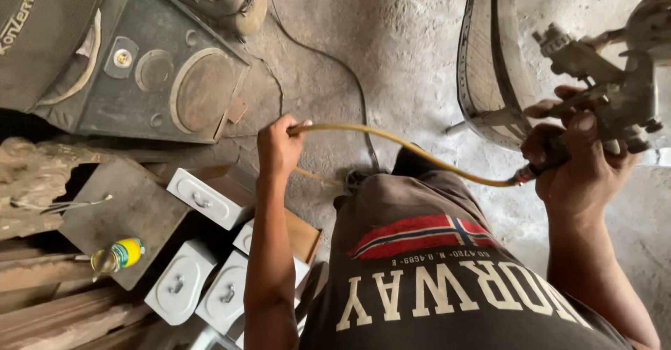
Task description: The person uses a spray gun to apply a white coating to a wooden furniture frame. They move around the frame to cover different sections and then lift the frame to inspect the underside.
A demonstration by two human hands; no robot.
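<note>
We see the right hand (pixel 587 168) wrapped tight around the handle of a grimy metal spray gun (pixel 615 88), its grip clamped on the tool, which is raised at the right edge of the view beside a round wooden piece with a metal rim (pixel 489 63) standing on the concrete floor (pixel 391 35). The left hand (pixel 278 147) has its grip closed on a yellow hose (pixel 405 144) that sags across the body and joins the gun's base. We judge the gun to be stiff, fairly heavy and perhaps slick with old coating, best held by its handle as it is now; the hose looks soft and light, easy to pinch anywhere along its run, though it could kink or snag. A thin black cable (pixel 335 63) trails over the floor behind it. To the left lie white drawer fronts with small handles (pixel 203 200), a dusty speaker box (pixel 168 77), rough timber and a small bottle with a yellow and green label (pixel 120 254), all crowding the left arm's side.
</note>
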